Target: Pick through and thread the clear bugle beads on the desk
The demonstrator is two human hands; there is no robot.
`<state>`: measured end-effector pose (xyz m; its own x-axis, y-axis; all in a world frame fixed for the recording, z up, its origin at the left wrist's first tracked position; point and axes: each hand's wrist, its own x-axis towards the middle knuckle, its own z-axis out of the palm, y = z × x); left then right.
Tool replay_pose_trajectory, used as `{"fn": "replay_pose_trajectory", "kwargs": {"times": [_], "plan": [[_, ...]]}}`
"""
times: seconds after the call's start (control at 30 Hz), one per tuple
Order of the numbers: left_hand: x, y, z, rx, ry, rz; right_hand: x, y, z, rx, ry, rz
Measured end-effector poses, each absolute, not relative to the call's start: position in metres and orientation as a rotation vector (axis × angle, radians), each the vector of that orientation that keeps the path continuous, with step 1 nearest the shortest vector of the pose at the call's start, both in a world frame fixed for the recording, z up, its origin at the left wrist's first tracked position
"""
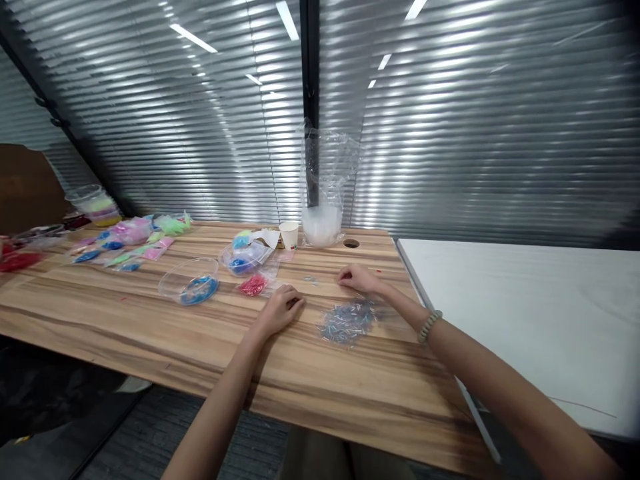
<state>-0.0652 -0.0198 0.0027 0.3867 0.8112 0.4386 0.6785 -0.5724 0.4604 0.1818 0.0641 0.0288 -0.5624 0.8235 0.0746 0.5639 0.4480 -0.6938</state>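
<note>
My left hand [284, 309] rests on the wooden table with its fingers curled and pinched together. Whatever its fingertips hold, if anything, is too small to make out. Across from it, my right hand [358, 277] is also closed, fingertips down at the tabletop, and any tiny thing between them is hidden. A loose pile of small clear and bluish tube-like pieces [347, 323] is spread just below my right hand. A few similar small pieces [311, 280] lie apart, between the two hands. Near my left hand sits a bag of red pieces [253, 285].
A clear round container with blue pieces [199, 291] stands left of my hands, near another holding bags [239, 264]. Behind are a paper cup [289, 235] and a plastic-wrapped stack of clear cups [323, 225]. Colourful bags [131, 231] lie far left. A white tabletop [520, 313] adjoins on the right.
</note>
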Motion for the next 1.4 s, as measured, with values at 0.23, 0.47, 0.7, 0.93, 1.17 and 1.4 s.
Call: {"fn": "replay_pose_trajectory", "kwargs": {"times": [0.23, 0.47, 0.7, 0.93, 1.17, 1.4], "plan": [[-0.067, -0.016, 0.000, 2.446, 1.309, 0.959, 0.211, 0.086, 0.018, -1.266, -2.116, 0.829], [-0.064, -0.018, 0.003, 2.465, 1.318, 0.955, 0.210, 0.049, 0.032, -1.081, -2.226, 0.923], [-0.064, -0.020, 0.001, 2.501, 1.383, 0.947, 0.166, 0.013, 0.038, -0.611, -2.747, 0.752], [-0.064, -0.020, 0.000, 2.530, 1.394, 0.902, 0.156, 0.026, 0.028, -0.683, -2.683, 0.847], [-0.057, -0.024, 0.009, 2.508, 1.250, 0.860, 0.175, 0.013, 0.029, -0.676, -2.690, 0.822], [-0.054, -0.063, 0.011, 2.471, 1.315, 0.836, 0.186, -0.036, 0.023, -0.774, -2.617, 0.407]]}}
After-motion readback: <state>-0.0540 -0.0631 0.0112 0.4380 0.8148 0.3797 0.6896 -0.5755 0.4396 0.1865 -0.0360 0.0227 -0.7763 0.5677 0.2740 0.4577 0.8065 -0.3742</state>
